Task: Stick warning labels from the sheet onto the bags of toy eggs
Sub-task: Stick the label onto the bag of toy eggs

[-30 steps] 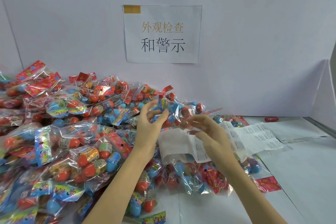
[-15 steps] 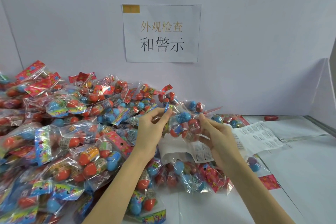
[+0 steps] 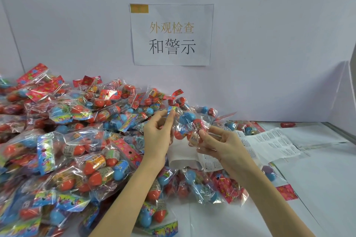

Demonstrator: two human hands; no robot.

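Observation:
Between my two hands hangs a clear bag of red and blue toy eggs (image 3: 189, 123), lifted above the pile. My left hand (image 3: 159, 132) pinches its top header with thumb and forefinger. My right hand (image 3: 221, 145) holds the bag's lower right side, thumb pressed on the plastic over a red egg. The white label sheet (image 3: 269, 144) lies flat on the table behind and right of my right hand, printed with rows of small text labels; part of it is curled under my hands.
A large heap of bagged toy eggs (image 3: 73, 140) covers the table's left and centre. A white wall with a printed paper sign (image 3: 171, 34) stands behind. One loose red egg (image 3: 287, 124) lies at the far right by the wall.
My right hand left the label sheet and came onto the bag. Both hands have lifted the bag slightly and turned it between them.

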